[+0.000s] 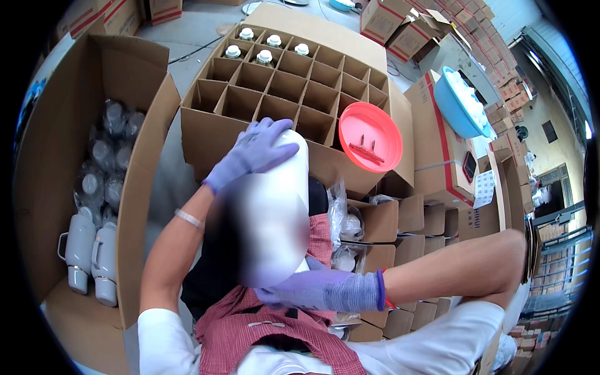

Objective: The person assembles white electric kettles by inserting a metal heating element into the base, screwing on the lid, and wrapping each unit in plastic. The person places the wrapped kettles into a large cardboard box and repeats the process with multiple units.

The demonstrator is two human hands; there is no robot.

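Holds white vessel (pixel 289 194) between left hand (pixel 259 149), half-curled on far end, and right hand (pixel 312 290) at near end; cannot tell latter's closure. Beyond grip: divided carton (pixel 209 139), bottles (pixel 264 57), red dish (pixel 370 120). Left of grip: mugs (pixel 79 247).

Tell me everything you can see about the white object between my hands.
The white object is smooth and bulky, with a rounded upper end and a nearly straight right side. It looks hard, but plastic or metal can't be told apart. Its lower part is blurred, hiding details there. It stretches down from the divided cardboard carton. The purple-gloved left hand lies on its upper end, fingers spread; the right hand is by its lower end, contact unclear.
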